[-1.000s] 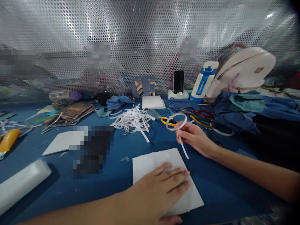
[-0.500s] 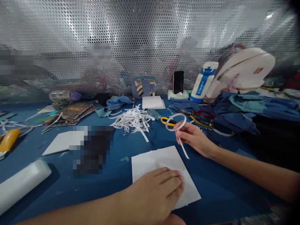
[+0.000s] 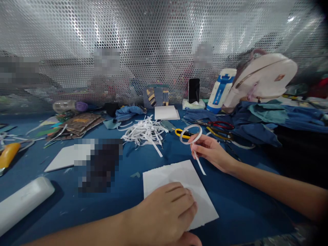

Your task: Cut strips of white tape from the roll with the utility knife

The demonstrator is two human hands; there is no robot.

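Your right hand (image 3: 211,153) pinches a thin white strip (image 3: 200,166), looped in a ring, tail dangling, near the paper (image 3: 202,201). Paper: flat, white, ragged far edge. Your left hand (image 3: 170,212) curls over it; can't tell if it grips. Blue table (image 3: 115,208), cluttered; shiny perforated screen (image 3: 153,41) behind.

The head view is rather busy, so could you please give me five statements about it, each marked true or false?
1. The right hand holds a white coil. True.
2. The phone lies flat. False: the phone stands upright.
3. The left hand is over white paper. True.
4. The bottle is left of the phone. False: in the picture, the bottle is right of it.
5. A heap of white strips lies beyond the paper. True.
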